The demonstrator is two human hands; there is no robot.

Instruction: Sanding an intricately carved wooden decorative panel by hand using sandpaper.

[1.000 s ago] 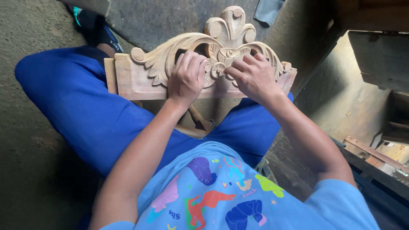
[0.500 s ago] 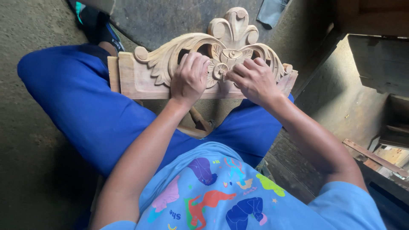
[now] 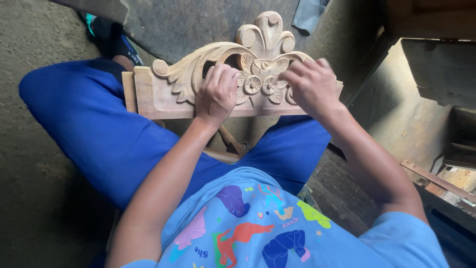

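Both hands (image 3: 216, 94) (image 3: 311, 84) grip carved wood panel (image 3: 163, 92) above concrete floor (image 3: 34, 159)

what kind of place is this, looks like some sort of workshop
Probably a small woodcarving workshop. A person sits low over a bare concrete floor, both hands on an unfinished carved wooden panel with scrolls and flowers, and rough timber pieces lie at the right.

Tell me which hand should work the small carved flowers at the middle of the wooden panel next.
Probably the right hand: it sits free beside the carved flowers. The left hand grips the carved wooden panel, steadying it.
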